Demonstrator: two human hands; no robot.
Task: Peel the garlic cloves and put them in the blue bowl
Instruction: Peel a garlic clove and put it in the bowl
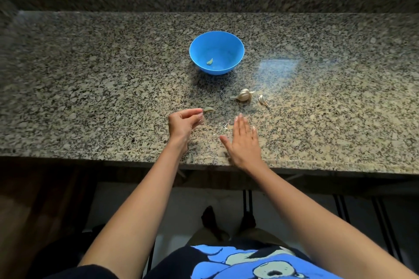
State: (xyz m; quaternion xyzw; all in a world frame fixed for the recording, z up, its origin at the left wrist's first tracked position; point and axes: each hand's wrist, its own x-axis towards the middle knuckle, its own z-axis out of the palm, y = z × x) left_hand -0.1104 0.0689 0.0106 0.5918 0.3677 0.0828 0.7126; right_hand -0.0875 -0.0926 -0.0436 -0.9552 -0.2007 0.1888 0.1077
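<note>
A blue bowl (217, 52) stands on the granite counter (90, 97) with one peeled clove (209, 61) inside. My left hand (183, 124) pinches a garlic clove (208, 109) between thumb and fingertips, in front of the bowl. My right hand (244, 140) hovers flat with straight fingers over the counter near the front edge, holding nothing. Thin bits of garlic skin (226, 125) lie just left of its fingers. A partial garlic bulb (243, 95) and a loose unpeeled clove (262, 100) lie beyond my right hand.
The counter's raised back ledge (204, 0) runs along a dark wooden wall. The counter's front edge (113, 154) lies just under my wrists. Below it are the floor and my feet.
</note>
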